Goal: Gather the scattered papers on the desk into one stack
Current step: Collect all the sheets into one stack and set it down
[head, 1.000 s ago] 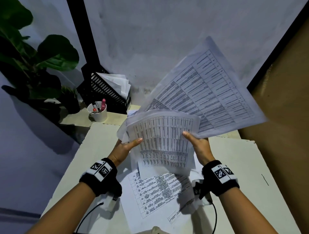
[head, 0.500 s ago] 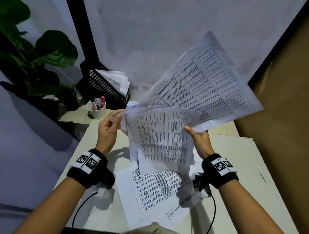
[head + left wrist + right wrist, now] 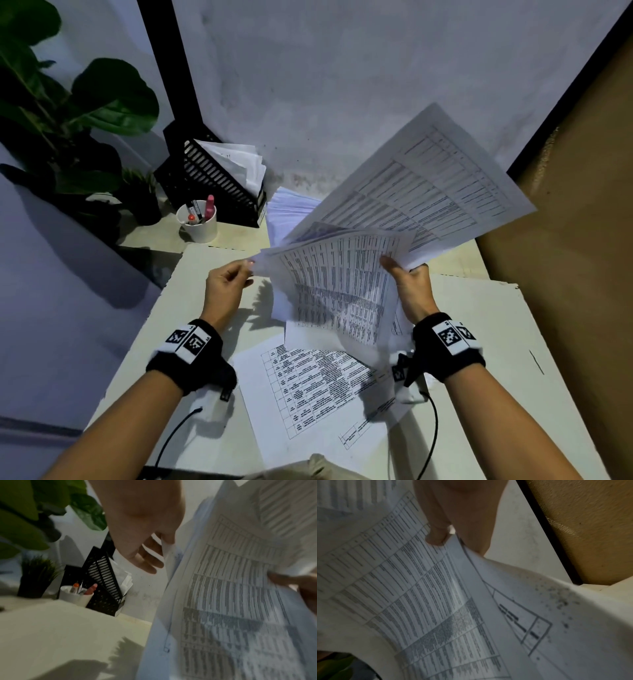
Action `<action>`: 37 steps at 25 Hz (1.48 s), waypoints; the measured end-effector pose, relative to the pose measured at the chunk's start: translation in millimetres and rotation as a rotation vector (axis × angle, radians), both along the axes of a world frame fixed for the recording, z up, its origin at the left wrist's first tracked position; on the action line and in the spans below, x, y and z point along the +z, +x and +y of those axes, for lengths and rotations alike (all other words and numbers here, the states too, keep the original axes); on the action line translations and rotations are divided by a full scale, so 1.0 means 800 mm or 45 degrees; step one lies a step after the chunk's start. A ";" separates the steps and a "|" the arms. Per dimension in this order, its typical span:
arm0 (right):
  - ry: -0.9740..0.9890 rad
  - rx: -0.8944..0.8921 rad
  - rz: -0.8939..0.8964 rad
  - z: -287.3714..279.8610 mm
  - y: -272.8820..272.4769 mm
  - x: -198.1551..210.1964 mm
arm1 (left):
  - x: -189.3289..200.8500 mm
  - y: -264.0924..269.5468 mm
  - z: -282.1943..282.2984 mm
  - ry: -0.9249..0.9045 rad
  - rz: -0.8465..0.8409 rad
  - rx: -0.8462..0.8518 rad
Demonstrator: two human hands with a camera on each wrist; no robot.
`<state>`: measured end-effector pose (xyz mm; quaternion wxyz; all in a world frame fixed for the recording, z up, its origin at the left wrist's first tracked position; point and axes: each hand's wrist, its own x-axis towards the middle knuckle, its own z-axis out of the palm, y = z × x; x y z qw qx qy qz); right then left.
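Observation:
My right hand (image 3: pixel 402 270) grips a fanned bundle of printed table sheets (image 3: pixel 342 291) above the desk, thumb on the front. In the right wrist view the right hand (image 3: pixel 436 539) clamps the bundle (image 3: pixel 412 588) at its edge. A large sheet (image 3: pixel 424 192) of the bundle sticks up to the right. My left hand (image 3: pixel 248 270) pinches the front sheet's left corner; the left wrist view shows the left hand (image 3: pixel 163 543) with that sheet's edge (image 3: pixel 167 555) between thumb and fingers. Another printed sheet (image 3: pixel 308 387) lies flat on the desk (image 3: pixel 178 325) below the bundle.
A pile of papers (image 3: pixel 291 209) lies at the desk's back. A black file holder (image 3: pixel 212 181) with papers, a white pen cup (image 3: pixel 198 224) and potted plants (image 3: pixel 78 113) stand at the back left. A brown panel (image 3: pixel 565 240) borders the right.
My left hand left the bundle's lower left edge, rose to its top left corner, and now pinches that corner further left. The bundle has tilted and fanned out wider.

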<state>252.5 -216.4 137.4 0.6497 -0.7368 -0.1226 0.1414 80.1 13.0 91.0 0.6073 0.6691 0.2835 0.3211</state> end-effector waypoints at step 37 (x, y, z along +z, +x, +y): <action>0.071 0.161 0.016 -0.007 -0.023 0.013 | 0.041 0.035 -0.054 -0.060 0.323 -0.519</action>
